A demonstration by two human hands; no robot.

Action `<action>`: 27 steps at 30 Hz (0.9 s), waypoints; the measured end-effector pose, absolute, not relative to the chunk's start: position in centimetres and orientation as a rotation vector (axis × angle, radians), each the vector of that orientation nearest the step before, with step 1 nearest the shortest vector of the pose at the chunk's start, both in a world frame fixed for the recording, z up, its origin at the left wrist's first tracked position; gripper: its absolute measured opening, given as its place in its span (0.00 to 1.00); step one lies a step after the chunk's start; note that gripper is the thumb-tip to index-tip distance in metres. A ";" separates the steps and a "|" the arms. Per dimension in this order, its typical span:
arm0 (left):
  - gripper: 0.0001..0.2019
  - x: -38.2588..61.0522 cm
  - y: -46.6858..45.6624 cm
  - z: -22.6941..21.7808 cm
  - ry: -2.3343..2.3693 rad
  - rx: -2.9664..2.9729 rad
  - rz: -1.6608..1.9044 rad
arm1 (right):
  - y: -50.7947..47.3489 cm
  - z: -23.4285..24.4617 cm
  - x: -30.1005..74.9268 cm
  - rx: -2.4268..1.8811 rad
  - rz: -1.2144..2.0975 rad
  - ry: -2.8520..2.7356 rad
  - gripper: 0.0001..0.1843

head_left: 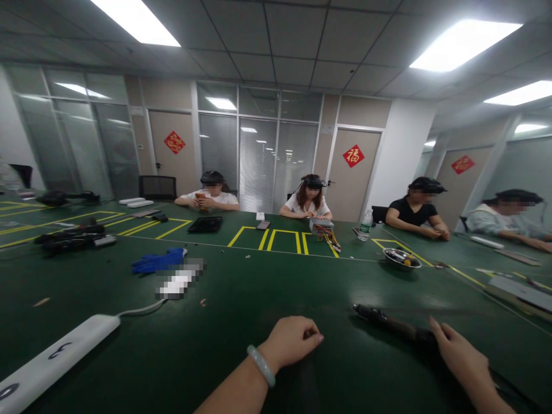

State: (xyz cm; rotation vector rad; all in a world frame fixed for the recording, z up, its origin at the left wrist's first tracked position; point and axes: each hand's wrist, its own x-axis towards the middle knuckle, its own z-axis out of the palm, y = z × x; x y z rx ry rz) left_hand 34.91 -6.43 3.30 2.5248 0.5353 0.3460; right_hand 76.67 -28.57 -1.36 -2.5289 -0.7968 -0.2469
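Note:
My right hand [461, 353] is wrapped around the rear of a black electric screwdriver [383, 319]. The tool lies low over the green table, its tip pointing left and away from me, and a dark cable trails behind my wrist. My left hand [293, 342], with a pale bangle [261, 365] on the wrist, rests at the table's near middle, left of the screwdriver. Its fingers are curled in, thumb against forefinger. Whatever they may hold is hidden.
On the green table [259, 287] a white power strip [60, 359] lies at left, near blue gloves [157, 261]. A metal bowl [402, 260] with small parts and a water bottle [364, 225] stand farther right. Several people sit opposite, one behind a metal box with wires [322, 225].

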 end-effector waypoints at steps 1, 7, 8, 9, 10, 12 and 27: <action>0.17 35.0 -6.6 3.5 0.531 2.532 0.363 | -27.4 -1.0 75.2 -2.531 -0.184 -0.845 0.34; 0.14 34.7 -7.4 4.9 0.536 2.603 0.644 | -18.6 0.8 62.7 -2.401 0.050 -1.252 0.32; 0.16 34.7 -7.4 4.9 0.531 2.621 0.677 | -17.2 0.9 60.6 -2.374 0.061 -1.311 0.31; 0.19 34.6 -7.3 4.7 0.516 2.643 0.696 | -16.0 0.9 58.6 -2.346 0.058 -1.374 0.30; 0.24 34.6 -7.2 4.5 0.497 2.668 0.705 | -15.0 0.9 56.8 -2.316 0.052 -1.439 0.28; 0.33 34.7 -6.9 3.9 0.479 2.715 0.714 | -13.3 0.8 53.7 -2.243 0.058 -1.564 0.26; 0.21 35.0 -5.4 3.2 0.616 2.762 0.604 | -19.4 5.3 54.9 -2.413 0.219 -1.717 0.17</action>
